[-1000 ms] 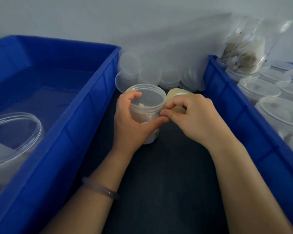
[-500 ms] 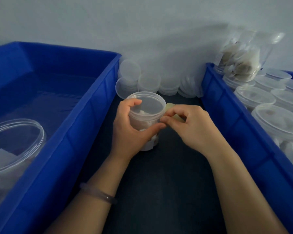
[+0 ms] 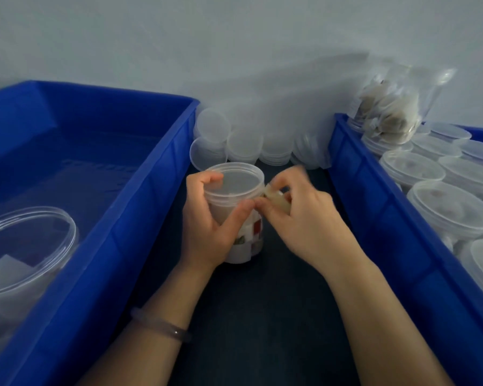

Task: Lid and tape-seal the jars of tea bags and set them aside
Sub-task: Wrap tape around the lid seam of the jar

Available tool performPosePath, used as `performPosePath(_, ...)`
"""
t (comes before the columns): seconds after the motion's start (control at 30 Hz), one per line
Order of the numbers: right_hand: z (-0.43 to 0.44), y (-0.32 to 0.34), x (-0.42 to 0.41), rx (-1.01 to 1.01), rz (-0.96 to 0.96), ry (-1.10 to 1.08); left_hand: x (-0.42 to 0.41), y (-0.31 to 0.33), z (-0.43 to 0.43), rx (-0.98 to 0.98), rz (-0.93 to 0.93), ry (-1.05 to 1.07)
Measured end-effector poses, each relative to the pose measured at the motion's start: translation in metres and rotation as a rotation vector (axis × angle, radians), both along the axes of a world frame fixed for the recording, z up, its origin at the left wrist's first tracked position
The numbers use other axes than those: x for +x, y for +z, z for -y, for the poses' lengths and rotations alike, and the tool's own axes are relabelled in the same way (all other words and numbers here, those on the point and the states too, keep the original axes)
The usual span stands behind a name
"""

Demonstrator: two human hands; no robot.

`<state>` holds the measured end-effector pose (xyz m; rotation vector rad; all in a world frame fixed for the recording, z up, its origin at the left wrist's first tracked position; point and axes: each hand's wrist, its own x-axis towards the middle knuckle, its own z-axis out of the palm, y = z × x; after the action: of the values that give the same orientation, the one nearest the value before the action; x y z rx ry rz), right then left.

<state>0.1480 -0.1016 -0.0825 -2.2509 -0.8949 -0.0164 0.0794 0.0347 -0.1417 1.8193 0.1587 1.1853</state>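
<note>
On the dark bench (image 3: 262, 316) between two blue bins (image 3: 117, 246), our left hand (image 3: 209, 227) grips the lidded jar (image 3: 236, 190) upright. Our right hand (image 3: 304, 218) pinches the tape roll (image 3: 276, 199) against the jar's lid edge. Beyond, loose lids (image 3: 243, 140) lean by the wall.

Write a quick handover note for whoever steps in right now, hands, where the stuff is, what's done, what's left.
Left hand grips the lidded jar, upright on the dark table between the blue bins.
Right hand holds the tape roll against the jar's lid seam; motion blur hides how far the tape reaches.
Done: lid on.
Left: finish taping, set it aside, perhaps in the right bin with other lidded jars.
Spare lids stand at the wall.
</note>
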Motion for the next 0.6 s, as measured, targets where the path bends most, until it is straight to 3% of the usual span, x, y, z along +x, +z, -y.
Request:
performPosePath(0.1, 0.011, 0.014, 0.005, -0.028, -0.068, -0.042, -0.006, 0.004, 0.002, -0.012, -0.014, -0.088)
performPosePath(0.3, 0.027, 0.035, 0.004, -0.077, -0.152, 0.157, -0.018, 0.008, 0.000, -0.139, -0.010, -0.257)
performPosePath(0.6, 0.029, 0.037, 0.003, -0.033, -0.144, 0.098, -0.019, 0.009, 0.001, -0.315, -0.054, -0.445)
